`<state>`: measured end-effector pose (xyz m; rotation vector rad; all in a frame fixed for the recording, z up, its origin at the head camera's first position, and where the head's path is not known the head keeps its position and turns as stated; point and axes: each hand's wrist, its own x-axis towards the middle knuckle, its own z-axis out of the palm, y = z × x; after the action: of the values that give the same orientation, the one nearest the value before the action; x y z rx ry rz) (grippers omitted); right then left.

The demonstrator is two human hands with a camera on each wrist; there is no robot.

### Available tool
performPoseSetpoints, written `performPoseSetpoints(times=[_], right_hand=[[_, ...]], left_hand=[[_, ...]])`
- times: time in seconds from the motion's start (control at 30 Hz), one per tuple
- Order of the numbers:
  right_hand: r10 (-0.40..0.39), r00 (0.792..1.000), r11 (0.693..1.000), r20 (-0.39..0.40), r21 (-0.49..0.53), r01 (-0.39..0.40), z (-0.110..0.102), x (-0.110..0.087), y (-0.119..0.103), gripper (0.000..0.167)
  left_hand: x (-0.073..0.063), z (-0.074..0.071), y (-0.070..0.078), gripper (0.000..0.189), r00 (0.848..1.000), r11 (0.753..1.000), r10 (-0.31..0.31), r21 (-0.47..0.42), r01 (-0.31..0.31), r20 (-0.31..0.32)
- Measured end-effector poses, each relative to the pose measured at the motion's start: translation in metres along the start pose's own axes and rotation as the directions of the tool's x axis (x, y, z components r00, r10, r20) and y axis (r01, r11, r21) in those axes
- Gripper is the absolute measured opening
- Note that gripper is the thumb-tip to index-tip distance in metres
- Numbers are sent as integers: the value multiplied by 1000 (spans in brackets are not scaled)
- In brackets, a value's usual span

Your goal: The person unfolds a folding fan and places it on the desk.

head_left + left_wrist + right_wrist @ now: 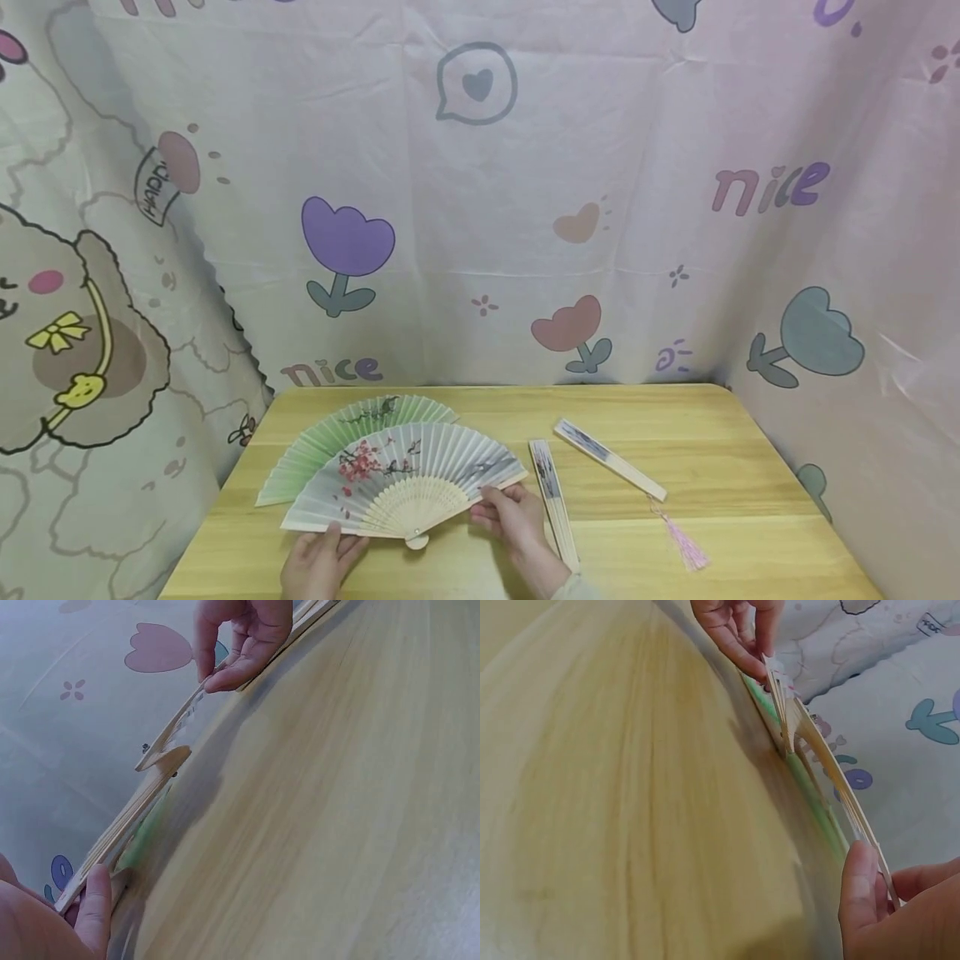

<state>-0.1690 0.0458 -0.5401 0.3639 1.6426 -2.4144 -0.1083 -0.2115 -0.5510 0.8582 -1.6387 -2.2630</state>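
Observation:
Spread wide, a white folding fan [450, 454] with red blossoms and pale wooden ribs is held between both hands. My left hand [318, 562] pinches its left end rib, thumb on the near face. At the other end, my right hand [517, 521] pinches the right end rib between thumb and fingers. The fan's rounded pivot end [417, 540] points toward me, raised above the table in the left wrist view. Behind it lies an opened green folding fan [307, 458] with a dark branch print, partly hidden by the white one.
Two folded fans lie right of the hands: an upright-lying one [553, 500] beside the right wrist, and a slanted one [611, 458] with a pink tassel [684, 542]. The wooden table [712, 450] meets a printed cloth [480, 208] behind and at both sides.

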Motion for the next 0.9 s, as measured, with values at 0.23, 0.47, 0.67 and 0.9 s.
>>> performPoseSetpoints(times=[0.23, 0.47, 0.67, 0.9], right_hand=[[21, 1000, 999, 3, -35, -21, -5, 2, 5, 13], [34, 999, 999, 20, -37, -33, -8, 1, 7, 13], [37, 999, 998, 29, -45, -36, -11, 1, 7, 13], [46, 999, 996, 28, -76, -43, -13, 2, 9, 14]], left_hand=[[3, -2, -2, 41, 998, 998, -65, 26, 65, 25], [5, -5, -4, 36, 996, 996, -88, 18, 88, 14], [6, -8, -7, 25, 995, 994, -102, -30, 102, 10], [7, -7, -5, 39, 992, 993, -121, 13, 121, -32]])
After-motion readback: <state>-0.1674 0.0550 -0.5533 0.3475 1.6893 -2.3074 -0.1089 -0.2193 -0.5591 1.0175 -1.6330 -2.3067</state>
